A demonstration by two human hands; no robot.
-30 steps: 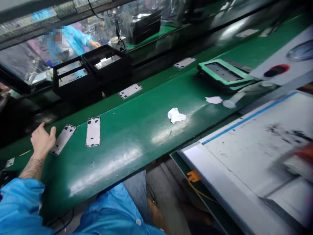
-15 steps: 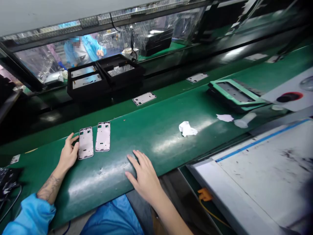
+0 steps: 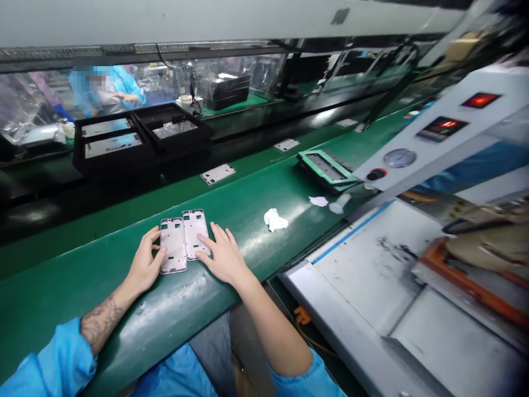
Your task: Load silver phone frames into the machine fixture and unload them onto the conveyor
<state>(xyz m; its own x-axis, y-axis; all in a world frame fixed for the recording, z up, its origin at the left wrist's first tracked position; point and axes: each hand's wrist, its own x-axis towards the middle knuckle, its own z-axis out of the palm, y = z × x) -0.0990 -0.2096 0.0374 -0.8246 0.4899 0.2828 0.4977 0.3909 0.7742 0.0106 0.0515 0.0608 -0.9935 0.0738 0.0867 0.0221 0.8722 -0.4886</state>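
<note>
Two pale metal phone frames lie side by side on the green work surface (image 3: 140, 325), their long edges meeting. My left hand (image 3: 145, 263) has its thumb and fingers at the outer edge of the left frame (image 3: 173, 248). At the outer edge of the right frame (image 3: 194, 229) is my right hand (image 3: 223, 253), its thumb and a finger resting over that frame and the other fingers spread. Both frames lie flat, the right one slightly farther from me.
Another phone frame (image 3: 219, 173) lies on the far green strip. Black trays (image 3: 111, 157) stand behind it. A crumpled white cloth (image 3: 275, 220) and a green-rimmed fixture (image 3: 328, 168) are to the right, beside a grey machine (image 3: 438, 129). A person in blue (image 3: 103, 91) is beyond.
The view has turned right. My right hand has come over to the right frame, and the two frames, apart before, now sit edge to edge. My left hand stays at the left frame.
</note>
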